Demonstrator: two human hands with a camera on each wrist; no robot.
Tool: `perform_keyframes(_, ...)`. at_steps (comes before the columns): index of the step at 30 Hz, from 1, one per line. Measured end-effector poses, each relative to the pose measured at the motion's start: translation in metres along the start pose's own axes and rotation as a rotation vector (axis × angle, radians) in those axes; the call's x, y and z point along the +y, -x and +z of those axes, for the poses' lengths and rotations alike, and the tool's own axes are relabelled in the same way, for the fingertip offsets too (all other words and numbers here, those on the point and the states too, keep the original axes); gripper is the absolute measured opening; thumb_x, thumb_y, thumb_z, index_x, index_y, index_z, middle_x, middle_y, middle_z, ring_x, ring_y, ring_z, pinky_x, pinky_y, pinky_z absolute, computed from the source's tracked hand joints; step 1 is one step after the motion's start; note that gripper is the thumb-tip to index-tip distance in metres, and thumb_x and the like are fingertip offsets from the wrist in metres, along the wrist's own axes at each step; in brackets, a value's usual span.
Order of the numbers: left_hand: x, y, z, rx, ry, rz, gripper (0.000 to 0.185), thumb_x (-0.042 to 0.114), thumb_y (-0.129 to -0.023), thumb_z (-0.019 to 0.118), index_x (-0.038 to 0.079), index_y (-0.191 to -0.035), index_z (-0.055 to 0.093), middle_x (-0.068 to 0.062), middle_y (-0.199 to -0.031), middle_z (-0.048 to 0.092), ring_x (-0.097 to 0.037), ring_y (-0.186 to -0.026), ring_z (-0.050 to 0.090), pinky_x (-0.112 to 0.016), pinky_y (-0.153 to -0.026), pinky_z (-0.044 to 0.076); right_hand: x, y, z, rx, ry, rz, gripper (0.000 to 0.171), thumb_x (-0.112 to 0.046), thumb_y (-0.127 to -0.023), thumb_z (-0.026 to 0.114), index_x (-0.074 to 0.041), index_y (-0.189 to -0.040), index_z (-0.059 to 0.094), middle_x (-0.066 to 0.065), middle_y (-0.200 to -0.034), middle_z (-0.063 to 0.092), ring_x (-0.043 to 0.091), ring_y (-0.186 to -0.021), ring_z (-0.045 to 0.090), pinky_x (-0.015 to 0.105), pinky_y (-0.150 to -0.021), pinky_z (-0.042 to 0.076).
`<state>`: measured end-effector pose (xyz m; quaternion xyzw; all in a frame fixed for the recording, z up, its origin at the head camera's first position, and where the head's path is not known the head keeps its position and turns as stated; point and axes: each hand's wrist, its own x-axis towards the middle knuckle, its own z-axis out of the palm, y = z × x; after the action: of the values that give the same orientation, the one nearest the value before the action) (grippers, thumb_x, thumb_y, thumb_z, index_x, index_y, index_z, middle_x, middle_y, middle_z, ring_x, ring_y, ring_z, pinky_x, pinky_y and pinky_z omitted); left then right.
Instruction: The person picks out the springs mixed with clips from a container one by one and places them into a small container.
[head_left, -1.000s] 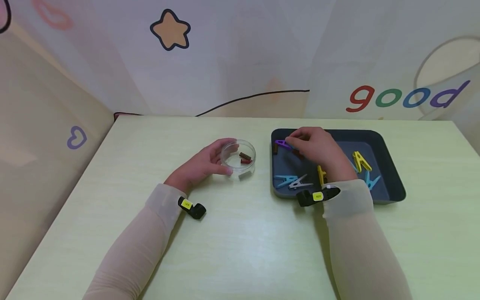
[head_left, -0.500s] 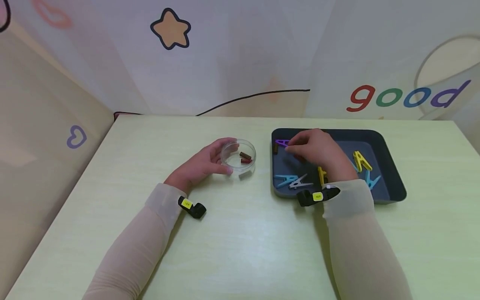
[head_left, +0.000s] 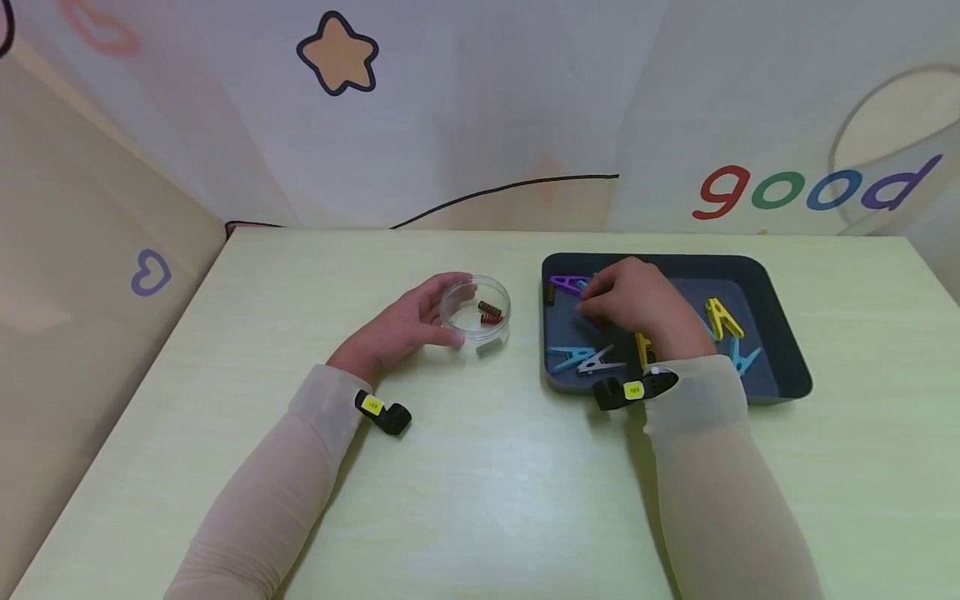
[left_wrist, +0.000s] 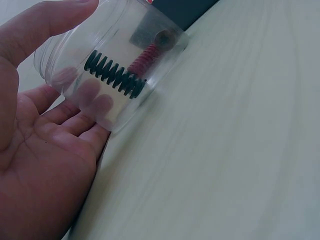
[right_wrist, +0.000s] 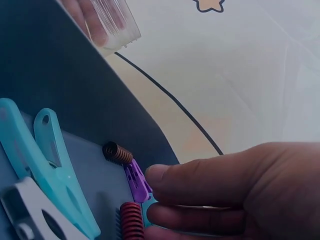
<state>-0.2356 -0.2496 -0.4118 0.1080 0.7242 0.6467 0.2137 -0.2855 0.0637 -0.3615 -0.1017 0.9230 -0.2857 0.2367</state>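
1. Judging from what lies where, the sorting looks partly done: two coil springs, one dark [left_wrist: 114,76] and one red [left_wrist: 145,58], already lie in the small clear plastic dish [head_left: 476,308].
2. Left hand [head_left: 401,327] cups that dish, fingers curled round its wall, near the middle of the pale green table [head_left: 480,467].
3. Right hand [head_left: 637,304] reaches into the dark blue tray [head_left: 780,350] at its far left corner, fingertips closing on a red spring [right_wrist: 131,221] beside a purple clothespin [right_wrist: 137,181].
4. A brown spring [right_wrist: 117,153] remains there, with blue [head_left: 570,358], white [head_left: 600,363] and yellow [head_left: 722,320] pegs.
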Motion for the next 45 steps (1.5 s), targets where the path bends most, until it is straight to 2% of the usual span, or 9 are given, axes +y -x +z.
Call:
perform_keyframes(13, -0.001, 0.000, -0.001, -0.002, 0.000, 0.002, 0.079, 0.002, -0.082, 0.073, 0.019, -0.148, 0.034, -0.005, -0.154, 0.038, -0.015, -0.145, 0.030, -0.042, -0.119, 0.024, -0.004, -0.001, 0.006, -0.044, 0.041, -0.019, 0.027, -0.022, -0.090, 0.067, -0.009, -0.114, 0.071, 0.016, -0.119, 0.064, 0.031, -0.107, 0.051, 0.047, -0.092, 0.048)
perform_keyframes(30, -0.001, -0.002, -0.001, -0.001, -0.001, -0.003, 0.079, 0.003, -0.081, 0.074, 0.021, -0.147, 0.035, -0.003, -0.154, 0.039, -0.014, -0.145, 0.031, -0.042, -0.119, 0.025, -0.013, -0.003, 0.016, -0.047, 0.101, -0.055, 0.021, -0.016, -0.089, 0.067, -0.010, -0.107, 0.073, 0.013, -0.111, 0.068, 0.027, -0.096, 0.056, 0.040, -0.083, 0.051)
perform_keyframes(36, -0.004, -0.003, -0.001, 0.000, -0.003, -0.002, 0.078, 0.003, -0.081, 0.074, 0.022, -0.146, 0.035, -0.003, -0.153, 0.040, -0.013, -0.144, 0.032, -0.042, -0.119, 0.026, -0.012, -0.002, 0.015, -0.051, 0.096, -0.051, 0.022, -0.015, -0.091, 0.063, -0.009, -0.110, 0.072, 0.013, -0.112, 0.067, 0.027, -0.096, 0.057, 0.041, -0.084, 0.051)
perform_keyframes(45, -0.001, -0.003, -0.002, 0.000, -0.013, -0.002, 0.079, 0.003, -0.082, 0.074, 0.022, -0.147, 0.034, -0.003, -0.154, 0.039, -0.013, -0.145, 0.031, -0.042, -0.119, 0.026, -0.012, -0.001, 0.010, -0.010, 0.090, -0.079, 0.024, -0.016, -0.092, 0.062, -0.010, -0.113, 0.071, 0.014, -0.117, 0.065, 0.028, -0.098, 0.056, 0.044, -0.087, 0.050)
